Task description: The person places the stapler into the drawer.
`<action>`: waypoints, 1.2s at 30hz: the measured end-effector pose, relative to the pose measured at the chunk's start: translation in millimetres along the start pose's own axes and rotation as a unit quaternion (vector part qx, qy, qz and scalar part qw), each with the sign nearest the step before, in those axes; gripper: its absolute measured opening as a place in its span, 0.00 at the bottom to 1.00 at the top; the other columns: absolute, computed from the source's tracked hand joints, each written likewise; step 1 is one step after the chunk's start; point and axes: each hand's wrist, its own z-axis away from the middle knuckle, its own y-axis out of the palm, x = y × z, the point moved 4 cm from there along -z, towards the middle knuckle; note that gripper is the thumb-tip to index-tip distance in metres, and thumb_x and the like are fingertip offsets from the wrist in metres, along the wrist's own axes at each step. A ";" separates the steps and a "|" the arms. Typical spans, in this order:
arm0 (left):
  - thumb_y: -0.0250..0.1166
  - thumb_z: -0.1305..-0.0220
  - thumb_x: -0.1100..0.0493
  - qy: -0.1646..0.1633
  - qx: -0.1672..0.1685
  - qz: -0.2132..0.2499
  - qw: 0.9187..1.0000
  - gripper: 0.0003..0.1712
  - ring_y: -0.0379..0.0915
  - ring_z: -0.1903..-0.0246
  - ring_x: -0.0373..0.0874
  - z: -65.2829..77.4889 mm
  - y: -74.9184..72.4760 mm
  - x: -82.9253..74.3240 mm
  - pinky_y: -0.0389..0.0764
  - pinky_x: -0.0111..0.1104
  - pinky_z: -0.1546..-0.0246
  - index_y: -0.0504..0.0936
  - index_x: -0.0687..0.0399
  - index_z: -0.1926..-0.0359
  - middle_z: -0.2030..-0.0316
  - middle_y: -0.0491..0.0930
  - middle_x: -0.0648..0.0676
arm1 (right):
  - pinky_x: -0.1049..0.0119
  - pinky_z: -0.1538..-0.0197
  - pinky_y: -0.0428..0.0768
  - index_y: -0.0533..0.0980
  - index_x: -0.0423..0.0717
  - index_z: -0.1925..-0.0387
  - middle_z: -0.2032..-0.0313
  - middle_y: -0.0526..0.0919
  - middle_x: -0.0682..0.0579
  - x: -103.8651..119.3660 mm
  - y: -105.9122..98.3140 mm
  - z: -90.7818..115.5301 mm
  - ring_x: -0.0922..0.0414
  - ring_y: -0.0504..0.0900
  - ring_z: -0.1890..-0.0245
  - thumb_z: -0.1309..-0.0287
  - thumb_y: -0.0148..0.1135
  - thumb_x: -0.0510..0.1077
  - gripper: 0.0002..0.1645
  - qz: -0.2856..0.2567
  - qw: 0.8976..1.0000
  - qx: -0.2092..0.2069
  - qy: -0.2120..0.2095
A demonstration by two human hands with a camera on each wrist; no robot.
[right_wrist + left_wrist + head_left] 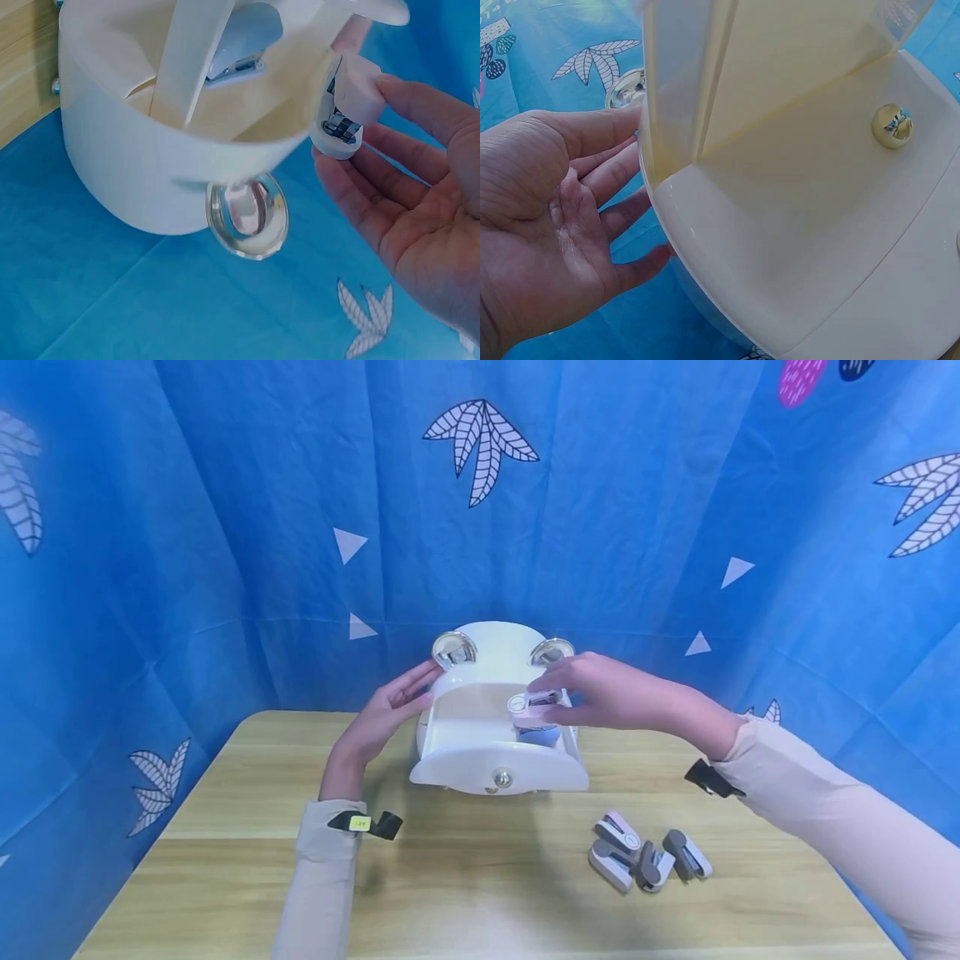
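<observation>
Plainly, right hand (pixel 609 692) round pink stapler (pixel 360 91)

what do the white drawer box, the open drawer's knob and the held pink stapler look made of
White drawer box: probably glossy plastic, from its smooth curves and highlights. Knob: shiny metal or metallic coating, given mirrorlike reflections. Pink stapler: likely matte plastic shell, evenly coloured; shiny mechanism looks metal.
</observation>
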 end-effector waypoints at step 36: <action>0.61 0.25 0.53 -0.001 -0.006 -0.002 1.000 0.36 0.52 0.21 0.46 5.1 3.5 -0.3 0.56 0.55 0.22 0.60 0.43 0.21 0.24 0.65 0.48 | 0.73 0.72 0.69 0.83 0.46 0.72 0.80 0.78 0.57 15.0 53.3 -61.5 0.65 0.69 0.79 0.34 0.67 0.44 0.10 0.033 0.999 0.030 -0.027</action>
